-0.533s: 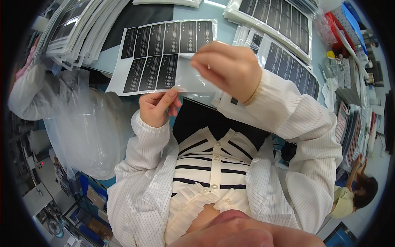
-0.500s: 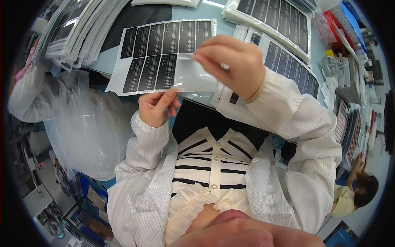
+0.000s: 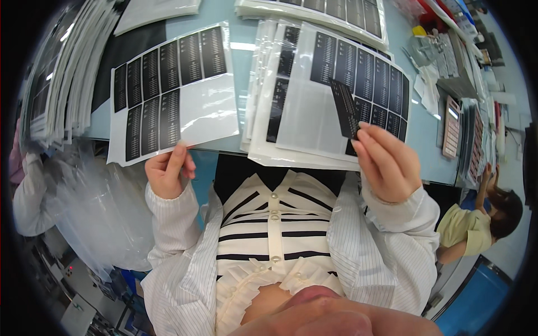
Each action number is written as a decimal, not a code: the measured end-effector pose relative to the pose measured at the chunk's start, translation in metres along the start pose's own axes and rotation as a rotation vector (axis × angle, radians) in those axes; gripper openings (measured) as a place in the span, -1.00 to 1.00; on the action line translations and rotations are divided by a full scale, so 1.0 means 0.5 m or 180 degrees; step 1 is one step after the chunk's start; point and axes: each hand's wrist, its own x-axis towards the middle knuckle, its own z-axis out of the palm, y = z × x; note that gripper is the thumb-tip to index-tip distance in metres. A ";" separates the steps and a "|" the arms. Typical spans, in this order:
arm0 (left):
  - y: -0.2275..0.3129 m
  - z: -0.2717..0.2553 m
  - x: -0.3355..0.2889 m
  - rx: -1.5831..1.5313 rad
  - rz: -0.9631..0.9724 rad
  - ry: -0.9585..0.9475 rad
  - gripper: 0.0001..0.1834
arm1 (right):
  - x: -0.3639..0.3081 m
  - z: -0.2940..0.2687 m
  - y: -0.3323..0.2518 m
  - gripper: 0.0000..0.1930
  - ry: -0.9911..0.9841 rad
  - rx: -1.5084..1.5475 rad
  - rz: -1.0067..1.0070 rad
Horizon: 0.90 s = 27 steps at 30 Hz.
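Note:
My left hand (image 3: 171,172) pinches the lower edge of a sticker sheet (image 3: 204,103), a glossy pale backing with black rectangular labels in two rows. Bare backing shows at the lower right of that sheet. Between the thumb and fingers of my right hand (image 3: 389,162) is a single black sticker (image 3: 344,109), held by its lower end and tilted. It lies in front of a second sheet (image 3: 308,123), the top one of a loose stack at the right, which bears black labels on its right part and bare backing on its left.
Tall piles of sheets (image 3: 67,78) stand at the far left, and another label stack (image 3: 314,14) lies at the back. To the right are a pink calculator (image 3: 450,126) and crumpled tissue (image 3: 427,92). Clear plastic bags (image 3: 101,207) hang beside my left arm. A person (image 3: 476,221) works at far right.
My right hand has moved right and nearer, from over the left sheet to the stack, with the black sticker now plainly visible in it. The whole view has shifted; my left hand keeps its sheet.

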 end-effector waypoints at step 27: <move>-0.013 -0.014 -0.003 0.0103 0.0214 -0.0052 -0.74 | -0.080 0.023 0.021 -0.75 -0.0297 -0.0155 -0.0223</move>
